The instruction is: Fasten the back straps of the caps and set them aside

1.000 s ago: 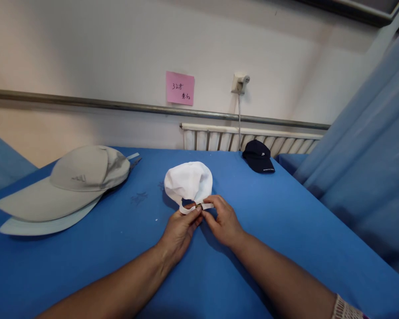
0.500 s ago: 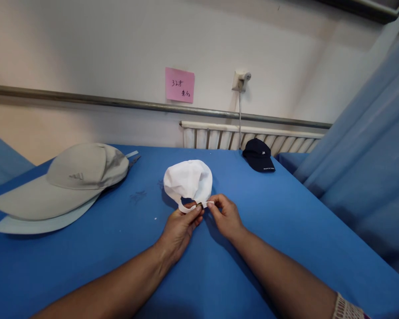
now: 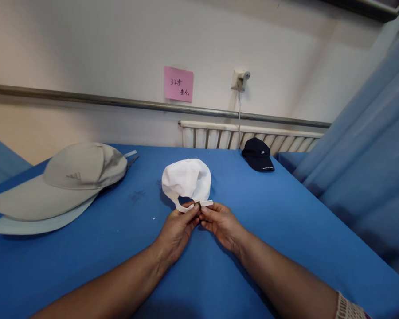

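Observation:
A white cap (image 3: 186, 179) lies on the blue table (image 3: 286, 212), its back strap (image 3: 206, 204) toward me. My left hand (image 3: 177, 228) pinches the strap at its small buckle, thumb and fingers closed on it. My right hand (image 3: 221, 223) meets it from the right, fingers pinched on the strap just below the loose white end that sticks out to the right. Both hands touch each other at the buckle.
Two large beige and pale caps (image 3: 58, 186) are stacked at the left. A dark navy cap (image 3: 258, 155) sits at the table's far edge by a white radiator (image 3: 219, 135). A blue curtain (image 3: 369, 146) hangs at the right. A pink note (image 3: 178, 84) is on the wall.
My right hand has slid left along the strap, from holding its loose end to pinching next to the buckle. The left hand keeps its hold. The cap has barely moved.

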`<state>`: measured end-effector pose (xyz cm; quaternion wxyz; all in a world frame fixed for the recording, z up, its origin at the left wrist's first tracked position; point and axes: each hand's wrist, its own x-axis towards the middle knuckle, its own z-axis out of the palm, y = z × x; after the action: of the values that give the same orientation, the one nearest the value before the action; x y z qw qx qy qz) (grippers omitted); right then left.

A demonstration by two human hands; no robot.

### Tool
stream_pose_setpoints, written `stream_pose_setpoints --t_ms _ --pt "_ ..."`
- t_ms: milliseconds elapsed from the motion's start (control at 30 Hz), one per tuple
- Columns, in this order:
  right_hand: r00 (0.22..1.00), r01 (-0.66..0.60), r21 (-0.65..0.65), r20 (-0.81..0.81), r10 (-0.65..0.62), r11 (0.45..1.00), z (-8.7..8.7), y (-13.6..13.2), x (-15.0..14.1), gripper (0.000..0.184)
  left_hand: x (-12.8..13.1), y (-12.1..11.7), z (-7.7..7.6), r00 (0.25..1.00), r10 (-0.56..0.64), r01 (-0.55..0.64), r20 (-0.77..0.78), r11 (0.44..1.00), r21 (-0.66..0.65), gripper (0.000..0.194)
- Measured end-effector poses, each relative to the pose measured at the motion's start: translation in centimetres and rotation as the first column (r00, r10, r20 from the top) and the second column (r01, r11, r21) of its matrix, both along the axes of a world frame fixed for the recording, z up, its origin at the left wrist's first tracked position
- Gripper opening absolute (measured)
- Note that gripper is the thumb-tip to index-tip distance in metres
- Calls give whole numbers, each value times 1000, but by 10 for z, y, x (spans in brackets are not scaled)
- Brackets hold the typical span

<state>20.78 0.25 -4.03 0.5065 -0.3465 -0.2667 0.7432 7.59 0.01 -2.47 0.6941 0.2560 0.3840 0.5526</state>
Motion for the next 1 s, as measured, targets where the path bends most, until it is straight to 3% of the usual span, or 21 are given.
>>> stream_pose_setpoints --t_ms 133,367,500,567,633,733,800,833,1000 --pt "995 61 -10 -73 -62 998 -2 2 -4 35 1 0 -1 1000 26 -26 -7 1000 -13 28" --pt "986 158 9 -49 -157 987 1 0 -11 33 4 -1 0 999 12 -12 -34 1000 -25 28" --pt "985 171 30 -27 -170 985 0 0 -9 34 2 -6 3 982 -67 63 -176 998 -32 25" --pt "984 181 54 -9 -180 982 -2 2 -7 34 -2 -10 8 921 -127 125 -367 992 -30 27" --pt "982 187 78 20 -189 979 -4 4 -5 34 -8 -15 16 806 -100 161 -583 986 54 35" --pt "980 187 85 53 -192 979 -5 4 -3 36 -15 -15 25 697 194 88 -690 933 350 23" --pt "979 186 85 67 -191 979 -4 4 -4 37 -17 -9 25 696 318 1 -644 896 444 17" --pt "978 186 87 75 -193 979 -3 4 -4 38 -17 -6 23 707 319 -24 -631 903 429 18" --pt "972 191 114 119 -204 975 0 2 -6 41 -11 5 6 798 136 -2 -587 975 224 25"
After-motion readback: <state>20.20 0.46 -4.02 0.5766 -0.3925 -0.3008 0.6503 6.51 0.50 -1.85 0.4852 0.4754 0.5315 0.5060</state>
